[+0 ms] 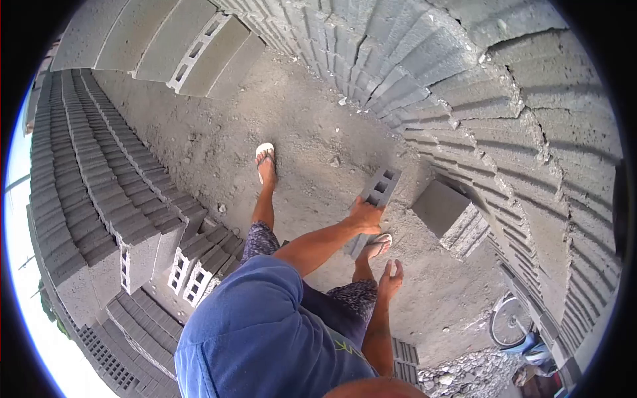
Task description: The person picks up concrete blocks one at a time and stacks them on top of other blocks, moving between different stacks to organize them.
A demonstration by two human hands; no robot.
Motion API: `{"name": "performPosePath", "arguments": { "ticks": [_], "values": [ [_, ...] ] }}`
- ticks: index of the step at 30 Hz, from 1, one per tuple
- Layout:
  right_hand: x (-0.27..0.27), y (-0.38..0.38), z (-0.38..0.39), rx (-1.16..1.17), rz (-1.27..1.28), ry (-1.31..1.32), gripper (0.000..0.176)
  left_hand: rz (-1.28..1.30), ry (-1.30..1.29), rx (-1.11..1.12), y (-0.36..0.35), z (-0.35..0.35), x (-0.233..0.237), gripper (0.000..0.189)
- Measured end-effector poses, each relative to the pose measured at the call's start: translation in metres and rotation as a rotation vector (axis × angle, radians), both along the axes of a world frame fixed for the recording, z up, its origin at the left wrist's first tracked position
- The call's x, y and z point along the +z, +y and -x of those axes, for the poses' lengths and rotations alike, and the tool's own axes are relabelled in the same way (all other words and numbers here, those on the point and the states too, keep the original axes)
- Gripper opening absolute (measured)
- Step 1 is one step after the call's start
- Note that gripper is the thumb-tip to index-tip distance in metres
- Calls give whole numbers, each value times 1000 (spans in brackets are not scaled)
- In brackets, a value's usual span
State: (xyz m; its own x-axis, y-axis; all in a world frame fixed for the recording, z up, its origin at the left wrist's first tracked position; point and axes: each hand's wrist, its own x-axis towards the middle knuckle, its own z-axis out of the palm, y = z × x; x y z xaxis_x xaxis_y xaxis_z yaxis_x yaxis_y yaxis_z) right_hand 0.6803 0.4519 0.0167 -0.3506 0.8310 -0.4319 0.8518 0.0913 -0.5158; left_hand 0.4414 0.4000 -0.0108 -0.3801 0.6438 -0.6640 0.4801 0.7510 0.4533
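Note:
My left hand is closed around a grey hollow concrete block, gripping it near its middle. Two of the block's square holes show beyond my fingers, and its lower end is partly hidden by my hand and wrist. The block hangs at a slant above my right foot, which wears a flip-flop. My right hand is off the block, below and to the right of it, with nothing in it and its fingers apart.
A tall wall of stacked blocks curves along the right, with a separate block at its foot. More block stacks line the left. Stony ground lies between. A bicycle wheel and gravel are at lower right.

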Motion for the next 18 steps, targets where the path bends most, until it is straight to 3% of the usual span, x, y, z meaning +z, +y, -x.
{"name": "performPosePath", "arguments": {
  "ticks": [3, 5, 7, 8, 10, 11, 13, 14, 16, 18],
  "values": [
    [-12, 18, 126, 197, 7, 213, 47, -86, 29, -219, -70, 53, 63, 60],
    [-43, 15, 207, 546, 44, 164, 58, -130, 70, -240, -122, 86, 106, 58],
    [-23, -12, 285, 911, 186, -189, 72, -136, 90, -422, -169, 114, 149, 58],
    [-20, -30, 319, 928, 187, -194, 72, -135, 87, -405, -194, 131, 168, 58],
    [-13, -65, 368, 1033, 555, -467, 81, -135, 106, -489, -241, 165, 198, 61],
    [-19, -89, 382, 1040, 550, -477, 81, -141, 105, -479, -263, 182, 210, 61],
    [-63, -147, 396, 1100, 427, -266, 61, -171, 182, -508, -308, 213, 225, 66],
    [-86, -169, 409, 1108, 424, -277, 61, -177, 179, -496, -328, 231, 225, 66],
    [-127, -210, 438, 1006, 744, -101, 58, -101, 173, -459, -366, 262, 215, 69],
    [-113, -247, 500, 1095, 610, -196, 56, -115, 215, -377, -411, 292, 194, 66]
  ]
}}
